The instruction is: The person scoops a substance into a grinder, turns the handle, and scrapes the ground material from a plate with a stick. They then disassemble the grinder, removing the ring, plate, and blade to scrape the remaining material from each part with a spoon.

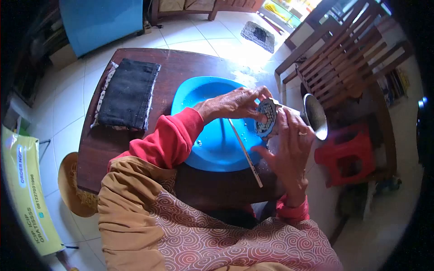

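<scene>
A metal meat grinder [280, 108] is held tilted above the right side of a blue plastic basin [203, 153]. Its round perforated plate, inside a notched ring, faces left, and a flared hopper [315, 116] sticks out at the right. The fingers of my left hand [239, 103] are closed over the top of the ring, the thumb against the plate. From the right, my right hand [291, 140] wraps the grinder's body, its thumb apart. A thin pale stick [246, 153] leans over the basin's near rim. Small whitish bits lie in the basin.
The basin stands on a dark wooden table [172, 58]. A folded black cloth [129, 92] lies at its left. A slatted wooden chair [343, 58] and a red plastic stool [346, 156] stand to the right. On the floor at left are a tan container [70, 180] and a yellow banner [34, 194].
</scene>
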The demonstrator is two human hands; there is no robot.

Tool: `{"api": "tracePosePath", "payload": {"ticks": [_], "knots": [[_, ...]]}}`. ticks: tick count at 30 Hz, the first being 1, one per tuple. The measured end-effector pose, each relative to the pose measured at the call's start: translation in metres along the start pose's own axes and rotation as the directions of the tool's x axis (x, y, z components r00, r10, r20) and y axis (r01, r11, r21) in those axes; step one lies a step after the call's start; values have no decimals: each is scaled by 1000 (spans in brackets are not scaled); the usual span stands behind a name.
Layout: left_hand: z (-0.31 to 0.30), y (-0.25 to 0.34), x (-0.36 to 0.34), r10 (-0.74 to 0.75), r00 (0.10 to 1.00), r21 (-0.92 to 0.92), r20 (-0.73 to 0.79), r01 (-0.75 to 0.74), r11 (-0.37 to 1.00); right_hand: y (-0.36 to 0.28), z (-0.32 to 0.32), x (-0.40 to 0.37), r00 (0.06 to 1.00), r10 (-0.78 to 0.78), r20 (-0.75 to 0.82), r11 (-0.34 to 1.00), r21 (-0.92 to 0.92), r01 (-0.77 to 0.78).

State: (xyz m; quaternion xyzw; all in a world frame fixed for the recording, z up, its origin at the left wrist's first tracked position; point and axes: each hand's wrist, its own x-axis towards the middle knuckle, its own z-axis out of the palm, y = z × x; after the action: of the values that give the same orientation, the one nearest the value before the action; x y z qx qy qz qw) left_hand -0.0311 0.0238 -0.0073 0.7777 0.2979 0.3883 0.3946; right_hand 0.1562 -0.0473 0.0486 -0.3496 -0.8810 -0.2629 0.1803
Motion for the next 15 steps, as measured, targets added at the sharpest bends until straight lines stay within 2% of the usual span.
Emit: {"api": "tracePosePath", "payload": {"ticks": [2,5,6,7,11,15], "knots": [[-2,-2,-1,-36,995,-99,93,45,994,5,16,3,999,-45,28,997,-66,46],[-4,17,-8,-79,986,57,146,71,996,9,30,11,996,-85,-32,989,-123,80],[-3,18,-6,-158,971,139,181,134,981,11,29,14,995,-101,-2,992,-79,100],[3,13,-4,-24,995,207,92,4,978,13,26,17,993,-117,26,992,-36,117],[6,15,-12,-77,994,258,74,55,964,22,27,25,975,-211,69,977,1,212],[10,20,-8,-69,996,230,62,53,972,20,24,25,976,-214,44,976,-22,215]]}}
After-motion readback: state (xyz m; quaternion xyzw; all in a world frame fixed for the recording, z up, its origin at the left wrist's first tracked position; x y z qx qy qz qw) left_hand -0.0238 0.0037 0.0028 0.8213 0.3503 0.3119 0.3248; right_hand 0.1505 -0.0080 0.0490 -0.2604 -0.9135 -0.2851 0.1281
